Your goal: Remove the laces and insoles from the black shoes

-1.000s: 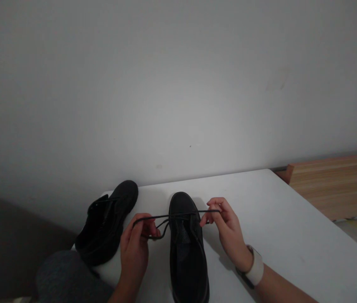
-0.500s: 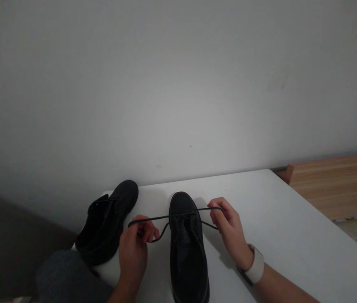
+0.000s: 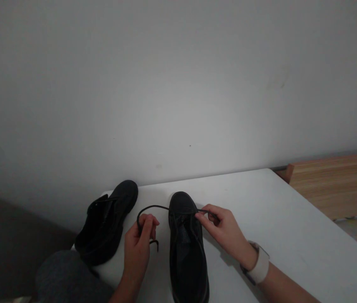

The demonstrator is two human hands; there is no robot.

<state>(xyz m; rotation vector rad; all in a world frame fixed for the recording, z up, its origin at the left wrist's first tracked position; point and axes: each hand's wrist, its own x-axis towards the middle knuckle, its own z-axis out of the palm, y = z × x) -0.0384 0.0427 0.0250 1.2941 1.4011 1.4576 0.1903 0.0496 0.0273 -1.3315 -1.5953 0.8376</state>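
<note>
Has a black shoe between both hands, upright on a white table, with toe away from the body and open top nearer. Holds the black lace in the left hand, just left of the shoe, thumb brought in to the curled fingers, with little opening between. Has the lace in a loose arc from the left edge of the shoe to that hand, with a short bent end below the fingers. Pinches lace in the right hand too, just right of the shoe, thumb and forefinger nearly together. Cannot tell there between touching the shoe and stopping just short. Wears a pale band on the right wrist, lower right of the shoe. Has a second shoe, also black and upright, left of the first, apart from it and set at a slant. Includes grey cloth farther left and lower, dim and soft in outline. Faces a pale wall beyond the toe of the shoe. Sees a wooden board well to the right of the shoe, past the edge of the table.
</note>
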